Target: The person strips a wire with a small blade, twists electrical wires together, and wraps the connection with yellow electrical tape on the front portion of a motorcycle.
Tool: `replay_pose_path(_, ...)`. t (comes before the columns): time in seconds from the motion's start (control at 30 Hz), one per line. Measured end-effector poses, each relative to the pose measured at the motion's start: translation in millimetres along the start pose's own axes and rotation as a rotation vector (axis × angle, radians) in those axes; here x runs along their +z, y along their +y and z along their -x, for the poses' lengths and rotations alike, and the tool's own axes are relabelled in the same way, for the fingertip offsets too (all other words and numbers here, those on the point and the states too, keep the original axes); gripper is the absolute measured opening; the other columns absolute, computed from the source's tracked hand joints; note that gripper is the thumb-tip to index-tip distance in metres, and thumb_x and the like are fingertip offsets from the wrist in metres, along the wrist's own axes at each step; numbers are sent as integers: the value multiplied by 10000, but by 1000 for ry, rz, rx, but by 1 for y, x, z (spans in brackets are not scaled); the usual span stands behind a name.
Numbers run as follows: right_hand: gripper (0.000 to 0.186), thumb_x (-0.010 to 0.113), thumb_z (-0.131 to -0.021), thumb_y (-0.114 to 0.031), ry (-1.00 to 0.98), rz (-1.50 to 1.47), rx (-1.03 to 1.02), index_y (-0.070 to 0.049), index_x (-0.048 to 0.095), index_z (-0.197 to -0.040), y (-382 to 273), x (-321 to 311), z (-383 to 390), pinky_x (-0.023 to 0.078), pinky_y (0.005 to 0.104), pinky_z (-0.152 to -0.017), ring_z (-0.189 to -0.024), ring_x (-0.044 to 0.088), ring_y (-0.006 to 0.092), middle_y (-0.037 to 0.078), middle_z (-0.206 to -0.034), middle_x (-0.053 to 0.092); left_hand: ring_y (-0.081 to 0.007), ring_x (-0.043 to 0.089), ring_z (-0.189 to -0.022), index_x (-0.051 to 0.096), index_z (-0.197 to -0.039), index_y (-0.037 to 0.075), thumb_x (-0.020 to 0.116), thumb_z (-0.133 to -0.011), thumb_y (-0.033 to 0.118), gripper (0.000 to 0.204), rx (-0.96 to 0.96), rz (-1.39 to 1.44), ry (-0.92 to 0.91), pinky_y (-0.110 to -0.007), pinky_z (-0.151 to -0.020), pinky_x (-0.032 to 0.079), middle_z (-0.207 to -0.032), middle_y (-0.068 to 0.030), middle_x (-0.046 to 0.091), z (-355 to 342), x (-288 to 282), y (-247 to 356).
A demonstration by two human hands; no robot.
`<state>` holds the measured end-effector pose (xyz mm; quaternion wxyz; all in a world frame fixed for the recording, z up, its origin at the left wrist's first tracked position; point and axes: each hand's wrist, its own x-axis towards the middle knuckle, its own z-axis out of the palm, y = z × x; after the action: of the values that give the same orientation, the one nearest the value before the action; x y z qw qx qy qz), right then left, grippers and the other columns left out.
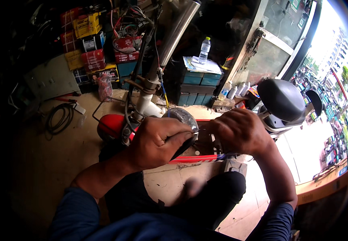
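My left hand (156,142) is closed in a pinch around a small dark piece with a thin, light tip (195,130), too small to make out. Close on its right, my right hand (240,130) has curled fingers near that tip; what they grip is hidden. Both hands are over a red scooter frame (194,160) with a white-and-silver upright column (146,102). Blue and yellow wires (164,92) hang down the column toward my hands, beside a black cable (129,94). A clear plastic-looking bundle (178,114) sits behind my fingers.
Stacked boxes (93,60) stand back left, cable coils (59,118) on the floor. A water bottle (204,51) tops dark stacked blocks (196,92). A black seat (280,98) is at right, near a glass door (278,44) and a wooden edge (318,188).
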<state>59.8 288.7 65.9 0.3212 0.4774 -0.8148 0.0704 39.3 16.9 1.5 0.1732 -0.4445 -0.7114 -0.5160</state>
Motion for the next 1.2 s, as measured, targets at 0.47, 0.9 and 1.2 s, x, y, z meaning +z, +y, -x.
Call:
replay_pose_path(0.47, 194, 756, -877, 32, -20, -678, 730, -7, 760, -1067, -60, 8, 36, 602, 325, -858, -963, 751, 232, 143, -1096, 757, -40, 599, -816, 722, -1093, -13, 659, -1003, 73, 140, -362, 242, 74, -203, -730, 482, -924, -7, 707, 19, -14, 13)
replay_pose_path(0.9, 174, 655, -995, -63, 271, -1128, 951, 56, 730, -1099, -81, 53, -13, 587, 268, -707, -829, 735, 141, 99, -902, 760, -153, 697, -912, 716, -1068, -14, 675, -966, 67, 137, -317, 173, 84, -306, -824, 537, -956, -116, 743, 23, -12, 7)
replay_pose_path(1.2, 221, 618, -987, -163, 346, -1347, 1151, 16, 746, -979, -70, 79, -12, 492, 230, -608, -690, 656, 92, 53, -828, 732, -187, 708, -859, 699, -1021, -19, 682, -943, 39, 99, -175, 92, 78, -326, -776, 543, -907, -126, 725, 18, -7, 1)
